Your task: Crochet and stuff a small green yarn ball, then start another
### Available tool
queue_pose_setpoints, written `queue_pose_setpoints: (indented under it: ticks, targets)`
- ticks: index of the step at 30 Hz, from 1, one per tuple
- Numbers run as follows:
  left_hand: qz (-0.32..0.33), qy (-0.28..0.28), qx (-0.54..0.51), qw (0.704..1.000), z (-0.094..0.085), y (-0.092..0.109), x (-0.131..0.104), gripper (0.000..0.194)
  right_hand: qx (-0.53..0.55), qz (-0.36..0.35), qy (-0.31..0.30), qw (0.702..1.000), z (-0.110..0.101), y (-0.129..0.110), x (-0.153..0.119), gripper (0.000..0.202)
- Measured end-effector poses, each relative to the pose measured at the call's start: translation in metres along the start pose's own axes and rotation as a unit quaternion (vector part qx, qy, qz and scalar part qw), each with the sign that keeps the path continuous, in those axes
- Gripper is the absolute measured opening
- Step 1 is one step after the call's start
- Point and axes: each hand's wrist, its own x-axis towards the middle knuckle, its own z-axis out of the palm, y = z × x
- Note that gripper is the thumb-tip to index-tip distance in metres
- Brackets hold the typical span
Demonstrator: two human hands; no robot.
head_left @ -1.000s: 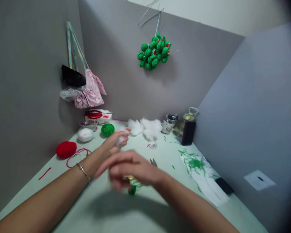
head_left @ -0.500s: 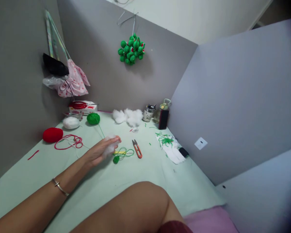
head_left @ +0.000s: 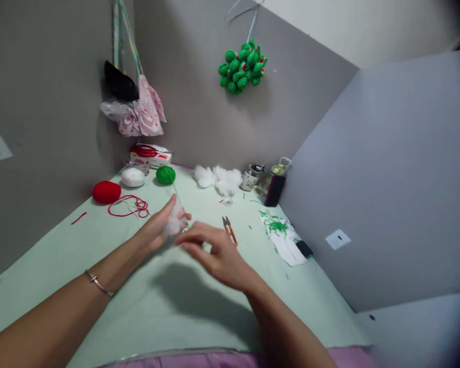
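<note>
In the head view my left hand (head_left: 161, 225) is closed on a tuft of white fibre stuffing (head_left: 174, 221), its palm turned inward. Close beside the tuft, my right hand (head_left: 216, 255) has thumb and forefinger brought together in a pinch. Whether a wisp of fibre is between those fingertips, I cannot make out. Behind the right hand, orange-handled thread snips (head_left: 232, 235) lie on the table, partly covered by it. The small green ball and loose green yarn under the hands are mostly hidden. A strand runs towards my left hand from the green yarn ball (head_left: 165, 175).
Red yarn (head_left: 106, 192) and white yarn (head_left: 133, 177) sit at the left. More stuffing (head_left: 228, 179) lies at the back, near a tin (head_left: 252, 178) and a phone (head_left: 275, 190). Green scraps (head_left: 276, 226) cover white paper at right. Crocheted green pieces (head_left: 242, 66) hang above.
My right hand has come into view and moved up to the stuffing in my left hand. The knee no longer shows. The camera view has shifted, so the scene sits further right.
</note>
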Motion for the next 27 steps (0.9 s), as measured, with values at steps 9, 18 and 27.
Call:
queue_pose_setpoints:
  ticks: [9, 18, 27]
  targets:
    - [0.062, -0.002, 0.092, 0.994, 0.002, -0.013, -0.004, 0.033, -0.183, 0.052, 0.035, 0.981, -0.036, 0.081, 0.009, 0.02]
    - [0.136, -0.016, 0.265, 0.954, 0.01, -0.016, -0.014, 0.04, 0.087, 0.112, 0.083, 0.986, -0.034, 0.071, 0.004, 0.043]
    - [0.123, -0.016, 0.29, 0.949, 0.013, -0.03, -0.011, 0.034, 0.198, 0.139, 0.03, 0.97, -0.03, 0.064, 0.003, 0.047]
